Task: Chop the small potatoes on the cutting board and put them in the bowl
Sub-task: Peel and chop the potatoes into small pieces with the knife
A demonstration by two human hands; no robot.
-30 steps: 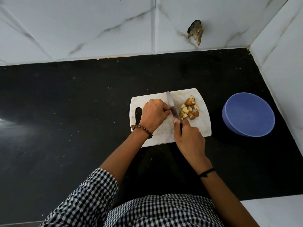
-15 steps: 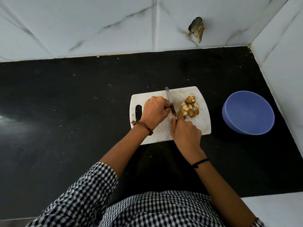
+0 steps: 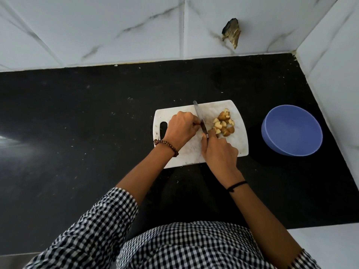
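White plastic, scratched and stained, makes up the cutting board (image 3: 240, 146), which lies on a black speckled countertop (image 3: 77, 123) with its handle slot toward the left. The right hand (image 3: 219, 152) wraps around the handle of a knife (image 3: 199, 116), hiding the handle entirely. The narrow blade runs away from the person across the middle of the board, and its tip reaches the far edge. The left hand (image 3: 181, 129) sits just left of the blade with its fingers curled down and the fingertips bunched against the steel. Whatever they pin is too hidden to name. On the other side of the blade, close to the right hand's knuckles, the chopped potato pieces (image 3: 223, 124) lie in a loose heap on the board, brown skins and pale cut faces mixed. The blue bowl (image 3: 291, 131) stands on the counter to the right of the board, apart from it and near the side wall. A beaded bracelet (image 3: 167, 145) circles the left wrist and a thin black band (image 3: 237, 185) the right. The left checked sleeve (image 3: 93, 230) is pushed up to the elbow. Marble-veined tiles (image 3: 97, 26) back the counter, one with a ragged broken hole (image 3: 232, 33).
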